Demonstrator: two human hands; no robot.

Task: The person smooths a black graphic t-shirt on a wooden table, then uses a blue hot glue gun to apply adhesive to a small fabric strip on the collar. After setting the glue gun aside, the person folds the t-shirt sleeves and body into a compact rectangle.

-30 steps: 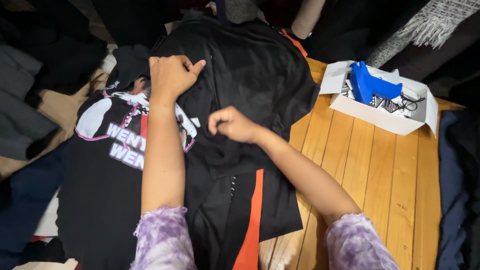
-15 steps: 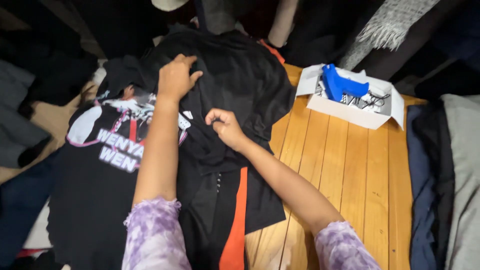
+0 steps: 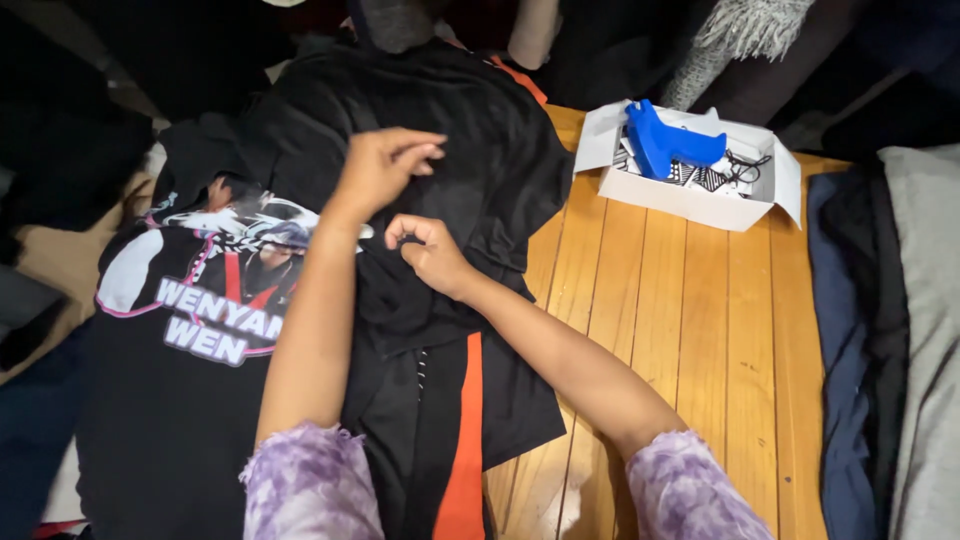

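A black garment (image 3: 450, 170) is spread on the wooden tabletop (image 3: 690, 320), left of a white box (image 3: 690, 190). Its fabric is pinched by the right hand (image 3: 425, 255); the left hand (image 3: 385, 165) is held above it, fingers loosely apart.

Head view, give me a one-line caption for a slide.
Two hands gather a black garment on a wooden table, white box nearby.
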